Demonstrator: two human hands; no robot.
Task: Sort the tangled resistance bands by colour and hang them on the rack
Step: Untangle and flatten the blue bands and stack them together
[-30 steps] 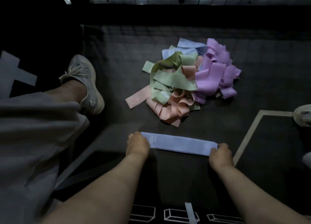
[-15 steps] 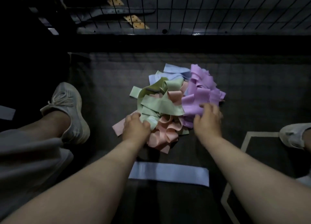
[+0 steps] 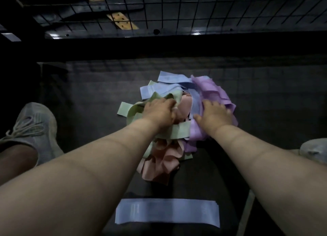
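A tangled pile of resistance bands lies on the dark floor: green bands (image 3: 178,132) on the left, pink bands (image 3: 161,161) in front, blue bands (image 3: 168,79) at the back, purple bands (image 3: 210,87) on the right. My left hand (image 3: 158,112) lies on the green part, fingers curled into a green band at the pile's middle. My right hand (image 3: 215,115) rests on the purple and blue bands with fingers spread and thumb out. One blue band (image 3: 167,212) lies flat and alone on the floor, close to me.
A black wire grid rack (image 3: 194,9) stands behind the pile, past a dark ledge. A grey shoe (image 3: 35,129) is at the left and another shoe (image 3: 315,150) at the right edge. A pale floor line (image 3: 246,214) runs at the lower right.
Both hands let go of the flat blue band, left it on the floor and reached forward into the pile. The left now digs into green, the right lies on purple.
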